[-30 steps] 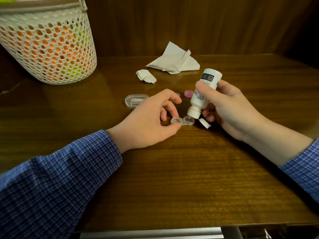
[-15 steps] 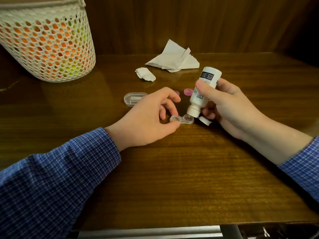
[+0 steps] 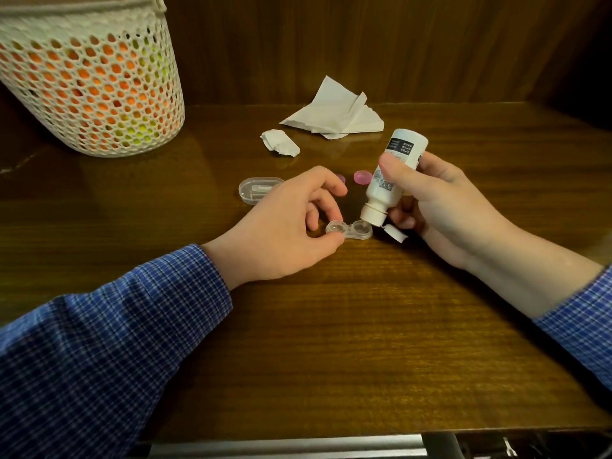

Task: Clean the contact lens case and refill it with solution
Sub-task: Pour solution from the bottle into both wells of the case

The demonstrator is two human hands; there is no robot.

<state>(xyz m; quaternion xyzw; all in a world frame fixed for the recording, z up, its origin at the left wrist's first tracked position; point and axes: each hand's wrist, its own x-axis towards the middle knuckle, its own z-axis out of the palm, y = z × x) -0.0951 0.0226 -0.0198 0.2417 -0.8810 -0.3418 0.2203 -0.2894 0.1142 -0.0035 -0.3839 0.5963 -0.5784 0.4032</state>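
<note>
Case (image 3: 349, 229), clear, two wells, lies flat mid-table (image 3: 331, 342), both wells uncapped. Left hand (image 3: 284, 226) pinches its left well between thumb and fingertips. Right hand (image 3: 440, 207) grips the white bottle (image 3: 392, 180), tipped nozzle-down over the right well; flip cap hangs beside. Pink cap (image 3: 362, 176) behind the bottle; a second one mostly hidden behind the left fingers. Clear box (image 3: 256, 190) left of them. Tissue (image 3: 334, 111) and wad (image 3: 280, 142) near back edge. Basket (image 3: 89, 77) back-left corner.
</note>
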